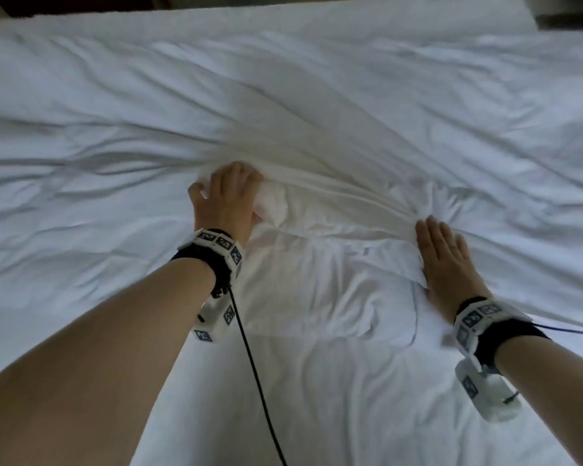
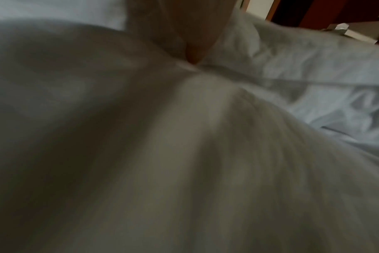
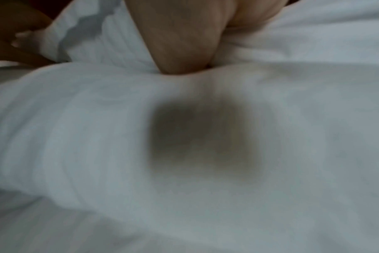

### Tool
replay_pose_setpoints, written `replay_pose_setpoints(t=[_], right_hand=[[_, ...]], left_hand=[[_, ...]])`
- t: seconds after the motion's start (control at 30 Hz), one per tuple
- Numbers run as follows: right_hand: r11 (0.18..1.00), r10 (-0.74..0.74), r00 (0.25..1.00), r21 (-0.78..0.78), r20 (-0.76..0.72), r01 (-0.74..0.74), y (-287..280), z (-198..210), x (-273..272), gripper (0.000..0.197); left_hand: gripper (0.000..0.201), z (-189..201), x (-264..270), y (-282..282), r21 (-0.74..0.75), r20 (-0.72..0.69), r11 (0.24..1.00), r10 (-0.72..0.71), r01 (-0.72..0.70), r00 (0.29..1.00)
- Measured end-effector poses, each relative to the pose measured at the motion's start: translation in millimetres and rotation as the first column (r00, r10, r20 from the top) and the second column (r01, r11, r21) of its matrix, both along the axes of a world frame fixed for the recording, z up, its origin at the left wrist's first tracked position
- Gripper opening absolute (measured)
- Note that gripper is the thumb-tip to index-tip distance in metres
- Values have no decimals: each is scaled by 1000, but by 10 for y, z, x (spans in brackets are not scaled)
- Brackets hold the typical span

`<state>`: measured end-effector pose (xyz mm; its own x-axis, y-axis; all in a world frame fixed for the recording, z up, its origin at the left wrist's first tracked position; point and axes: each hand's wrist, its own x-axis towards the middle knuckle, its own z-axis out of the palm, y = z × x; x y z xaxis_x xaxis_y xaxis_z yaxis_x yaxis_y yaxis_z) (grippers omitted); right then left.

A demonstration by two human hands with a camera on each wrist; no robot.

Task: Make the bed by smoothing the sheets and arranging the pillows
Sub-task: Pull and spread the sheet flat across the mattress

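Observation:
A wrinkled white sheet (image 1: 317,95) covers the whole bed in the head view. My left hand (image 1: 226,193) sits near the middle, fingers curled into a bunch of the sheet. A raised ridge of gathered fabric (image 1: 344,203) runs from it to my right hand (image 1: 441,253), which lies flat on the sheet with straight fingers, pressing down. The left wrist view is blurred: a finger (image 2: 195,34) digs into the sheet (image 2: 184,154). In the right wrist view a finger (image 3: 180,42) presses into the white sheet (image 3: 206,171). No pillow is in view.
A black cable (image 1: 249,358) trails from my left wrist band toward the near edge. The far edge of the bed meets a dark strip (image 1: 182,3) at the top. Brown wooden furniture (image 2: 335,12) stands beyond the bed in the left wrist view.

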<state>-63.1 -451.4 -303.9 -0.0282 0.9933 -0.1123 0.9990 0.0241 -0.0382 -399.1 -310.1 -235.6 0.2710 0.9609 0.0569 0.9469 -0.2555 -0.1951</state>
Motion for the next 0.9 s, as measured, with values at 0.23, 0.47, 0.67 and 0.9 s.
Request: replay_pose_setpoints(t=[0.23, 0.47, 0.67, 0.9], right_hand=[[999, -29, 999, -15, -32, 28, -163, 173, -118, 85], [993, -31, 999, -118, -42, 26, -364, 612, -260, 92], [994, 11, 1000, -112, 0, -11, -531, 1025, -348, 89], [989, 59, 997, -139, 45, -52, -955, 1170, -572, 85]], left_hand=[[33, 183, -157, -8, -212, 44, 974, -73, 81, 996], [34, 433, -425, -250, -258, -30, 965, -57, 47, 998], [34, 887, -665, -593, -268, -84, 963, -45, 21, 995], [30, 1087, -895, -1201, -271, -145, 962, -11, -29, 989]])
